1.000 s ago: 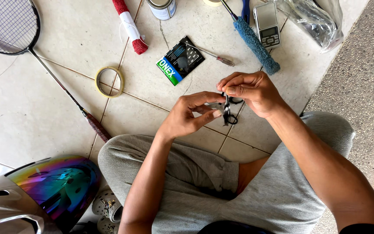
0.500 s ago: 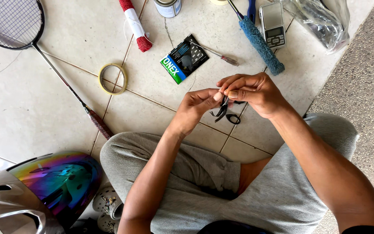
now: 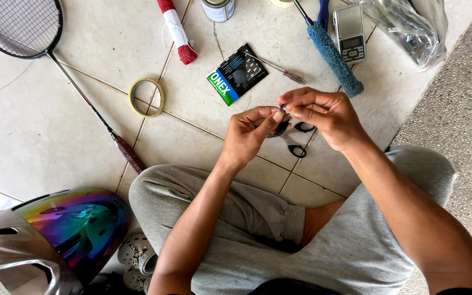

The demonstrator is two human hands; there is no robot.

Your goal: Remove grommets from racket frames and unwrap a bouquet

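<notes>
The left hand [image 3: 252,131] and right hand [image 3: 323,112] meet above the tiled floor [image 3: 72,153], fingertips pinched together on a small dark piece [image 3: 283,108] too small to tell; black-handled scissors [image 3: 293,136] lie on the floor just under the hands; a dark packet with a green edge [image 3: 237,74] lies near, a tape ring [image 3: 146,97] and a badminton racket [image 3: 23,27] further left; a rainbow-visored helmet [image 3: 55,235] sits beside the knee.

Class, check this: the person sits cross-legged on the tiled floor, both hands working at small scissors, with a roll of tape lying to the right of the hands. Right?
Not quite. In the head view the roll of tape lies left of the left hand and right hand, not right. The rest stands, scissors included.
</notes>
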